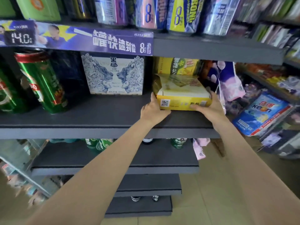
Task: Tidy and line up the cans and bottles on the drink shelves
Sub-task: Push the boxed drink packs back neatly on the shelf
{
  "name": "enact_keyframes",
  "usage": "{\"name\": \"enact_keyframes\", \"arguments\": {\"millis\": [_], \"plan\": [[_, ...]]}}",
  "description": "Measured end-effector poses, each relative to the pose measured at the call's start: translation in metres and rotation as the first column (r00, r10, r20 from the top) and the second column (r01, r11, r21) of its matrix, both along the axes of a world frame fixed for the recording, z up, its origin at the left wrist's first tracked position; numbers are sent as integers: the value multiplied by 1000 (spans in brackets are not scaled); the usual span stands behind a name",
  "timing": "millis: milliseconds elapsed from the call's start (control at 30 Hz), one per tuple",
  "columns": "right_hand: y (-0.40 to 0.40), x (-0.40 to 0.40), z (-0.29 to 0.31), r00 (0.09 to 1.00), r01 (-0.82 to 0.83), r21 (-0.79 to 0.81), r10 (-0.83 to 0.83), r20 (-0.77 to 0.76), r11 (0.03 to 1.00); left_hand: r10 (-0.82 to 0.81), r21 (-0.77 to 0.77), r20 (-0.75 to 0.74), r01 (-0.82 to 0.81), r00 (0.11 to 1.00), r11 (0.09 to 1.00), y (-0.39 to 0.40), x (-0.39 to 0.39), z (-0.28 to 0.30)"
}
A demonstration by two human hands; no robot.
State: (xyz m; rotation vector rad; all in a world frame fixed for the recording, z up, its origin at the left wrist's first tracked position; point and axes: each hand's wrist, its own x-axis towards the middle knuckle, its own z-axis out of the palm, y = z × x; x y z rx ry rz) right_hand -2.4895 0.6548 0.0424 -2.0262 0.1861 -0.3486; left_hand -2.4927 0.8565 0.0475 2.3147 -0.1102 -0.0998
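Hands were both on the yellow carton [181, 96] at the right end of the middle shelf [97, 117]: left hand [152, 111] gripped its left end, thumb up the side; right hand [209, 106] gripped the right end, fingers curled over the top corner. Carton lay flat on the shelf, near the front edge, with one top flap standing open at its left. Another yellow pack [178, 65] sat just behind it. White lion-print box [113, 73] stood to its left, apart from it. Green cans [43, 82] stood tilted at the far left of the same shelf. Tall cans [149, 12] lined the shelf above, over a purple price strip [97, 41]. Green bottle tops [178, 142] showed on the shelf below.
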Motion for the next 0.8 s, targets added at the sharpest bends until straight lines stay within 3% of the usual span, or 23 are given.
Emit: {"name": "enact_keyframes", "arguments": {"millis": [200, 367, 433, 800], "plan": [[2, -33, -1, 994, -8, -44, 12, 106, 999, 59, -335, 3, -54, 998, 941, 10, -8, -4], [-10, -63, 18, 954, -138, 103, 104, 282, 985, 84, -517, 156, 8, 984, 856, 20, -35, 12], [-12, -58, 30, 935, -146, 89, 108, 338, 985, 106, -585, 182, 21, 978, 811, 21, -41, 23], [22, -26, 57, 862, 124, 200, -205, 463, 972, 218, -464, 286, -64, 933, 884, 23, -10, 59]]}}
